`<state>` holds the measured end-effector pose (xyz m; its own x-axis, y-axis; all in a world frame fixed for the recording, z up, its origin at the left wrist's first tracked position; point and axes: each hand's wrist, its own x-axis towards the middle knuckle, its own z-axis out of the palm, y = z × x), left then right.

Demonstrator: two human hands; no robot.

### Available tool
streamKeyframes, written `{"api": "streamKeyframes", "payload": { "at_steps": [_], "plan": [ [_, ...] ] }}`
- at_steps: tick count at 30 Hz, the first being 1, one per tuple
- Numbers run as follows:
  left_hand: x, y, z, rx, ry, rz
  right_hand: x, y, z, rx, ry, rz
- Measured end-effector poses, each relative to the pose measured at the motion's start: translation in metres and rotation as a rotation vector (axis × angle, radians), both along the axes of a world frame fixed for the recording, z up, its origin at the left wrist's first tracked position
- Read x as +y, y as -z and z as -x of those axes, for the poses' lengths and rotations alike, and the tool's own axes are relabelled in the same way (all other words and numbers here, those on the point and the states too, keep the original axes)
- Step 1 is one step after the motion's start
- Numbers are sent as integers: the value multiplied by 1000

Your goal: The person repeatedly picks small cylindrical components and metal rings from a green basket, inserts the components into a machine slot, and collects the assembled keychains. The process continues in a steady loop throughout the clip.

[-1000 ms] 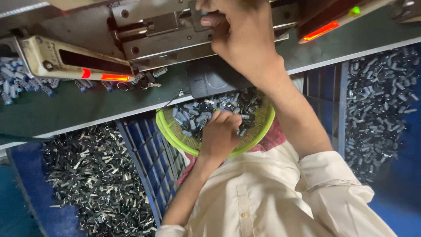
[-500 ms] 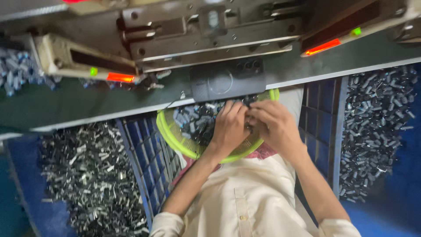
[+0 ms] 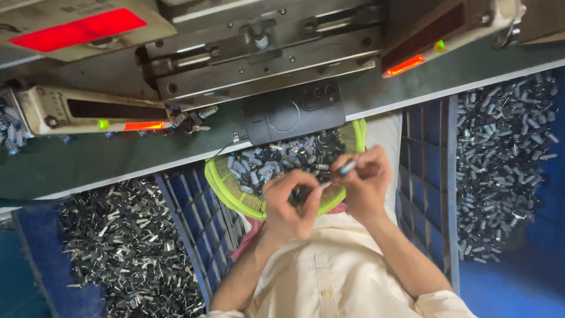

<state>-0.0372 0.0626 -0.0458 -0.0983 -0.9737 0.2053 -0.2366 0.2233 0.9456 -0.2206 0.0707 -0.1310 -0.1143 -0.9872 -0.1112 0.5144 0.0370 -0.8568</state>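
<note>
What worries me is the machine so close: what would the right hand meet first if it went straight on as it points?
Probably the loose parts heaped in the yellow-green basket: the right hand, pinching a small part, points up-left towards them. Depth is unclear.

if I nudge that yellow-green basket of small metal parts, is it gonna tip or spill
The basket looks like light, flexible woven plastic, so it may flex. It seems perched on the lap below the table edge, so could tilt. Its loose parts would probably slide and spill.

Over a green basket (image 3: pixel 226 182) full of small metal parts (image 3: pixel 265 162), the right hand (image 3: pixel 365 185) pinches one part (image 3: pixel 347 167) while the left hand (image 3: pixel 288 206) grips another beside it.
</note>
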Motion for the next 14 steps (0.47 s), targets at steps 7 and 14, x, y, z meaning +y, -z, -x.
{"api": "streamKeyframes", "payload": {
  "at_steps": [7,14],
  "plan": [
    [2,17,-21,-217,-215,-49,-32,-22,13,-548,-185,-282],
    [34,57,-31,307,-85,-474,-103,-98,-13,158,-201,291]
  ]
}}
